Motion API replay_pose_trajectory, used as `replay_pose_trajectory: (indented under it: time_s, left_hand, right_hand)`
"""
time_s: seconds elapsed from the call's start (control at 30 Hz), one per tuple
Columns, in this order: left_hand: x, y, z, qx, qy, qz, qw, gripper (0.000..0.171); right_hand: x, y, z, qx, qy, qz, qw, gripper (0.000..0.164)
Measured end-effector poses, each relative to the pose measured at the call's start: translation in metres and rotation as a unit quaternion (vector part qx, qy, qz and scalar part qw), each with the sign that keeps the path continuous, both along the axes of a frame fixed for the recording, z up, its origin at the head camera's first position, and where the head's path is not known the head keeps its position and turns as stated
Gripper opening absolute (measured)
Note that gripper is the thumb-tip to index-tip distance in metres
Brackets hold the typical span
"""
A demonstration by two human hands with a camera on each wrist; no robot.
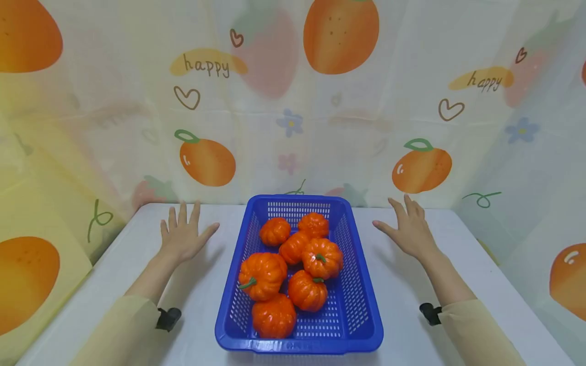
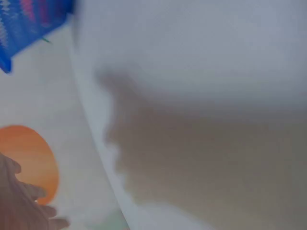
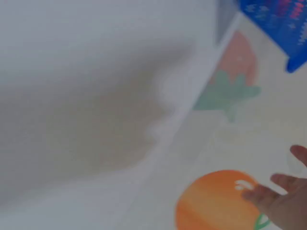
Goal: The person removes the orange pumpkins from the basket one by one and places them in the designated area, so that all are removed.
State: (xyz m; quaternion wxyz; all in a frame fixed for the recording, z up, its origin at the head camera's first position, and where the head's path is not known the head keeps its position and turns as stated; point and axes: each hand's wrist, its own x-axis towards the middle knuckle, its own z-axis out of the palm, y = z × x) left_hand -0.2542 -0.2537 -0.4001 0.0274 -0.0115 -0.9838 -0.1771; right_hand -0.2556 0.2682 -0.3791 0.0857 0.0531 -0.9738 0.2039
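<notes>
A blue plastic basket (image 1: 368, 284) with slotted walls stands in the middle of the white table, holding several small orange pumpkins (image 1: 263, 274), some with green stems. To its left my left hand (image 1: 183, 239) hovers over the table, fingers spread and touching nothing. My right hand (image 1: 412, 234) is held up on the other side, its fingers straight and its thumb toward the basket. Part of the left hand (image 2: 24, 201) shows at the lower left of the left wrist view, and the right hand's fingers (image 3: 283, 196) at the lower right of the right wrist view.
The white table (image 1: 197, 315) ends at the back against a hanging cloth (image 1: 274, 142) printed with oranges, strawberries and hearts. More of this cloth closes in the left and right sides. Black straps (image 1: 168, 319) show at both sleeve cuffs. Both hands cast shadows on the tabletop.
</notes>
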Motion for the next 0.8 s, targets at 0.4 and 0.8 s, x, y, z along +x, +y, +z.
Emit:
replay_pose_trajectory:
  time_s: [0.4, 0.8]
  left_hand:
    - [-0.014, 0.056, 0.027, 0.368, -0.103, -0.091, 0.9197, 0.077]
    - [-0.027, 0.062, 0.019, 0.46, -0.181, -0.098, 0.8636, 0.086]
  right_hand:
    - [0.02, -0.065, 0.045, -0.219, -0.101, 0.259, 0.935, 0.068]
    - [0.026, -0.09, 0.035, -0.216, -0.208, 0.364, 0.882, 0.08]
